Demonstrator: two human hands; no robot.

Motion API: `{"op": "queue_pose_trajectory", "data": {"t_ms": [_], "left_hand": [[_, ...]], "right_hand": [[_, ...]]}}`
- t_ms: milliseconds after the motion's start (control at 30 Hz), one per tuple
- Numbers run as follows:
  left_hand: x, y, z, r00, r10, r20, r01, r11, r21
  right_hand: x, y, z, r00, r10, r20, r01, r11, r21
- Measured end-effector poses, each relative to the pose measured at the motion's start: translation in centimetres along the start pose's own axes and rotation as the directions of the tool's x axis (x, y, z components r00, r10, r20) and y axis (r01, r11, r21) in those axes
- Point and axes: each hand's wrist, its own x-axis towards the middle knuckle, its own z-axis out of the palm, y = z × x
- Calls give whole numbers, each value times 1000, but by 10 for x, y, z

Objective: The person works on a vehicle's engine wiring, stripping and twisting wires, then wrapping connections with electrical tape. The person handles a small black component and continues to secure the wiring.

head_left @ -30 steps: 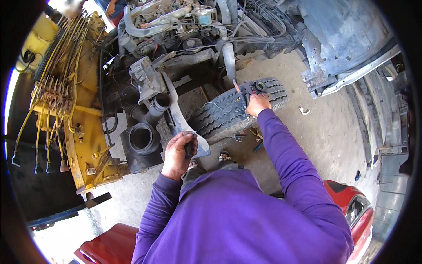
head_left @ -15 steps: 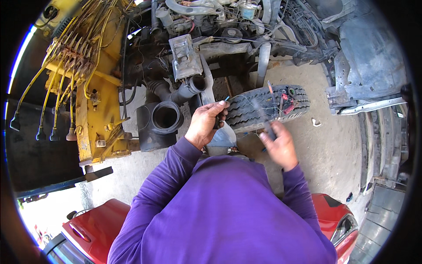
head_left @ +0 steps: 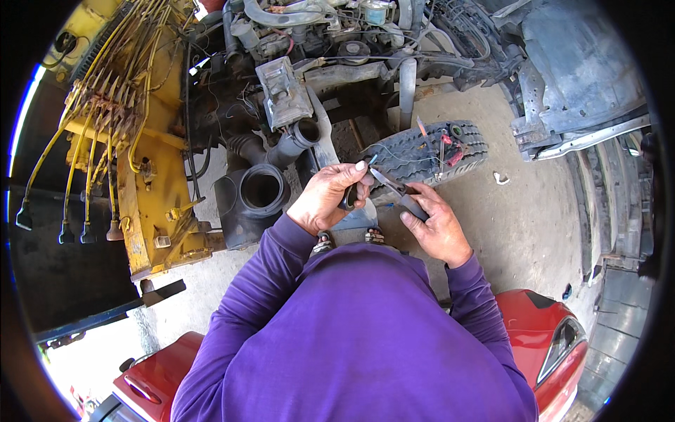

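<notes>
My left hand [head_left: 329, 193] is closed, thumb and forefinger pinching a thin wire with a blue end [head_left: 373, 160] that pokes out past the thumb tip. A dark, curved piece [head_left: 349, 197] also lies in its fingers; its kind is hard to make out. In my right hand [head_left: 439, 226] are pliers with dark handles [head_left: 414, 207], gripped with the tapered metal jaws pointing up and left. The jaw tips are close beside the left fingertips and the wire; whether they touch it I cannot tell.
Beyond my hands a worn tyre [head_left: 471, 142] lies on the concrete, with wires and small red parts on it. An air intake housing [head_left: 232, 211] stands left of my feet. An exposed engine [head_left: 337, 35] is ahead, yellow machinery [head_left: 151, 218] at left, red bodywork [head_left: 531, 327] behind right.
My right hand has moved in toward the left hand, bringing the pliers' jaws to the left fingertips. My left hand keeps its pinch. The view has shifted slightly.
</notes>
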Motion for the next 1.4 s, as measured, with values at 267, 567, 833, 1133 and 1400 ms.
{"op": "queue_pose_trajectory", "data": {"t_ms": [267, 567, 833, 1133, 1400], "left_hand": [[-8, 6, 2, 994, -52, 92, 54, 998, -20], [-8, 8, 5, 992, -85, 88, 93, 992, -91], [-4, 18, 13, 972, 230, -45, -170, 824, 541], [30, -6, 13, 979, 205, 10, -106, 466, 879], [52, -44, -13, 939, 136, -316, -54, 965, 256]], "right_hand": [[0, -4, 6, 999, -36, 20, 36, 999, 32], [4, 0, 10, 994, -109, -14, 110, 992, 55], [7, 8, 1, 985, -163, -55, 143, 954, -262], [-17, 41, -10, 997, -64, 34, 72, 827, -557], [-7, 131, -13, 934, 204, -292, -347, 704, -620]]}}
